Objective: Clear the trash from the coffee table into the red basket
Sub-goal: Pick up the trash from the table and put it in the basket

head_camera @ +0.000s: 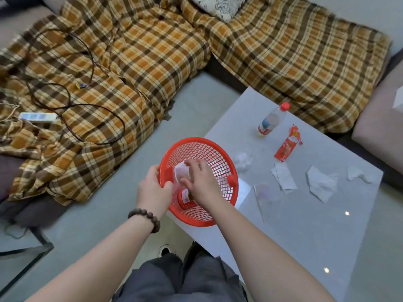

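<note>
My left hand (153, 188) grips the near-left rim of the red mesh basket (216, 159), held tilted at the corner of the grey coffee table (305, 225). My right hand (200, 182) is inside the basket, holding a clear plastic cup (181, 172). A red-labelled bottle (185, 198) lies in the basket under that hand. On the table remain a plastic bottle with a red cap (272, 120), a red snack wrapper (287, 144), a crumpled tissue (243, 160), several white paper scraps (283, 176), and a clear plastic bag (265, 190).
A sofa with a plaid orange-brown blanket (152, 62) wraps around the table's far and left sides. A power strip with black cables (37, 116) lies on the blanket at left. A glass-topped table corner (26, 258) is at lower left. My legs (185, 280) are below.
</note>
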Demonstrator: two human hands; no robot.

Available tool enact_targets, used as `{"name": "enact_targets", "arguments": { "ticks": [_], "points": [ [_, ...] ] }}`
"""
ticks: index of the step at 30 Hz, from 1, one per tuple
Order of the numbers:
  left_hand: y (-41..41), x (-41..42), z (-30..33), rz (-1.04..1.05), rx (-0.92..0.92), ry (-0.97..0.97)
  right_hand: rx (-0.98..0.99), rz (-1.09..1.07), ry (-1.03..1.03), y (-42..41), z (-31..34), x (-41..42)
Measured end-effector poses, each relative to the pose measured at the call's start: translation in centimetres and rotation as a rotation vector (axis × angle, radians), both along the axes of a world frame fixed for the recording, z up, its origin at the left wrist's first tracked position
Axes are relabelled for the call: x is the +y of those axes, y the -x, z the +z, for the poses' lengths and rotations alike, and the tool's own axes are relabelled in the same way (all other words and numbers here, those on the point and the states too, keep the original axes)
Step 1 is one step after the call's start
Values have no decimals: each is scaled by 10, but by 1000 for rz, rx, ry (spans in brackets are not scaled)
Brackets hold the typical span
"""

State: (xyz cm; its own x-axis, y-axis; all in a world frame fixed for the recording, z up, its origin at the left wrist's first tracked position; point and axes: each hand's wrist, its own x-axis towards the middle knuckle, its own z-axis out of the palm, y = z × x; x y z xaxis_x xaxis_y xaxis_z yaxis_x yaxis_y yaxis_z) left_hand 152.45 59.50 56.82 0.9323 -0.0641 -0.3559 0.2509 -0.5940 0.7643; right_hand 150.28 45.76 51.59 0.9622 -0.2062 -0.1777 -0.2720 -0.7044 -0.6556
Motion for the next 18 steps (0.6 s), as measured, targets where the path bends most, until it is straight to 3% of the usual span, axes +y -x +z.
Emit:
{"name": "enact_targets", "arguments": {
  "ticks": [7,13,18],
  "points": [
    [9,-18,0,6,57,-9,14,-39,56,12,1,-25],
    [16,-38,-9,26,94,-72,-198,-403,32,72,-7,-90],
    [20,-56,-19,12,105,-140,115,-706,135,137,-66,-167]
  ]
}}
